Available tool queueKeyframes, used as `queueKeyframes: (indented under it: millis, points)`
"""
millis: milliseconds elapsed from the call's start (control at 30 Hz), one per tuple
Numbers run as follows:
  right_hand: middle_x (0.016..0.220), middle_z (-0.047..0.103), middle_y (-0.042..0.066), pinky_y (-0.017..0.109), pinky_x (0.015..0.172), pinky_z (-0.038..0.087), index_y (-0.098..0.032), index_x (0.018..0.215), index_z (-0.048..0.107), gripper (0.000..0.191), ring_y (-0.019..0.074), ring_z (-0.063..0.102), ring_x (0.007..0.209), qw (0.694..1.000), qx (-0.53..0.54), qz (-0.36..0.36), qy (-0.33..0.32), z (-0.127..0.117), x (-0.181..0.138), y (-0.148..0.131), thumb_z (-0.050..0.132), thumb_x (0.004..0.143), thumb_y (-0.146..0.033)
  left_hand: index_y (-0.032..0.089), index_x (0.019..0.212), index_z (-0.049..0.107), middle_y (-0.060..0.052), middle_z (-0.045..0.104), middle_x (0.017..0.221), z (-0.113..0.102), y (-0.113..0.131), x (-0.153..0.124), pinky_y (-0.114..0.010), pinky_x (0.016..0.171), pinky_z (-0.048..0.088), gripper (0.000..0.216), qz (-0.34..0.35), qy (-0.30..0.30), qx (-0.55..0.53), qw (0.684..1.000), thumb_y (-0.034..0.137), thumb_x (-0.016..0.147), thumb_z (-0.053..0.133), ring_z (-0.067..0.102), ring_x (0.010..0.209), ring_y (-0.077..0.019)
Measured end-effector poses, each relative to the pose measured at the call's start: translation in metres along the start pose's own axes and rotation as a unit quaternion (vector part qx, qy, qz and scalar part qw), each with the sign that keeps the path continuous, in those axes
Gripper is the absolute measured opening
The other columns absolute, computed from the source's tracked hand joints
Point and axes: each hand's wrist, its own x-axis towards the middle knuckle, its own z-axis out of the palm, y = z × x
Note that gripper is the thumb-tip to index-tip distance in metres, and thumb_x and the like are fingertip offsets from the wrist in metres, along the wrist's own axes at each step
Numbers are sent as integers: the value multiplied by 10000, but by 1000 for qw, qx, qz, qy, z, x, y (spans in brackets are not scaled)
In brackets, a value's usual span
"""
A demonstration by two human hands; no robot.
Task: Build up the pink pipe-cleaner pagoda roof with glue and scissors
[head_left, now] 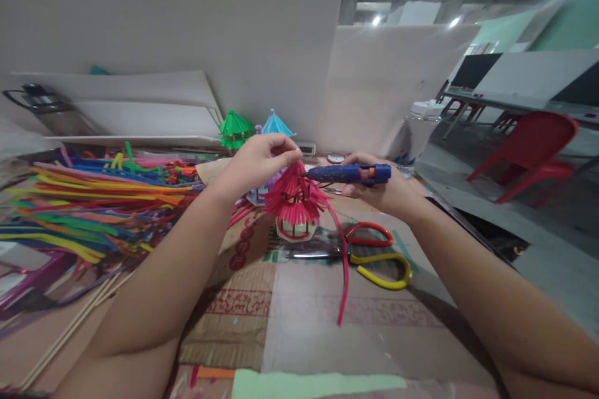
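A small pavilion model (pixel 298 202) with a two-tiered red pipe-cleaner roof stands on the cardboard sheet (pixel 224 343). At the roof's peak, the fingers of my left hand (pixel 264 159) are pinched together; what lies between them is too small to make out. My right hand (pixel 381 190) grips a blue glue gun (pixel 349 173), its nozzle pointing left at the upper roof. One red pipe cleaner (pixel 345 280) trails from the model toward me. Scissors (pixel 355 252) with a red and a yellow handle lie just in front, partly under that strand.
Many coloured pipe cleaners (pixel 103 199) are heaped at left, near wooden sticks (pixel 70 330). Behind the hands stand models with a green roof (pixel 235 129) and a blue roof (pixel 275 121). A lidded clear jar (pixel 423 128) is at right; a bottle (pixel 51 109) leans back left.
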Motion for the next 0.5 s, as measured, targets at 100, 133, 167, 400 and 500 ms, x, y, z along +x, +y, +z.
queueKeyframes:
  millis: [100, 133, 167, 400, 500]
  points:
    - [733, 617, -24, 234, 561, 365, -205, 956, 587, 428, 128, 513, 624, 1000, 6, 2, 0, 0, 0, 0, 782, 729, -512, 152, 834, 715, -35, 722, 807, 0, 0, 0, -257, 705, 450, 268, 3, 0, -1, 1000, 389, 870, 594, 625, 770, -166]
    - [731, 616, -24, 235, 563, 369, -204, 956, 589, 429, 130, 517, 626, 1000, 7, 2, 0, 0, 0, 1, 783, 729, -511, 152, 832, 714, -35, 722, 807, 0, -1, 0, -257, 706, 449, 265, 4, 0, -1, 1000, 385, 871, 596, 625, 771, -166]
    - [727, 615, -24, 235, 562, 371, -202, 954, 590, 430, 131, 520, 627, 1000, 7, 4, 2, 0, 0, 1, 786, 726, -511, 151, 831, 714, -35, 722, 808, 0, -1, 0, -257, 705, 447, 262, 6, 0, 0, 1000, 382, 871, 597, 625, 770, -165]
    - [716, 619, -23, 232, 542, 359, -204, 956, 599, 423, 127, 517, 609, 1000, 18, 11, 2, 1, 0, 2, 778, 736, -518, 153, 841, 720, -42, 731, 819, 0, 0, 0, -266, 712, 455, 286, 3, -3, 12, 1000, 403, 871, 584, 630, 786, -178]
    - [718, 626, -14, 234, 530, 350, -208, 931, 599, 419, 131, 524, 606, 1000, 25, 8, 11, 1, 0, 0, 782, 727, -525, 154, 837, 721, -41, 732, 818, 0, 0, 1, -265, 714, 456, 281, 4, -4, 10, 1000, 400, 869, 589, 633, 787, -178]
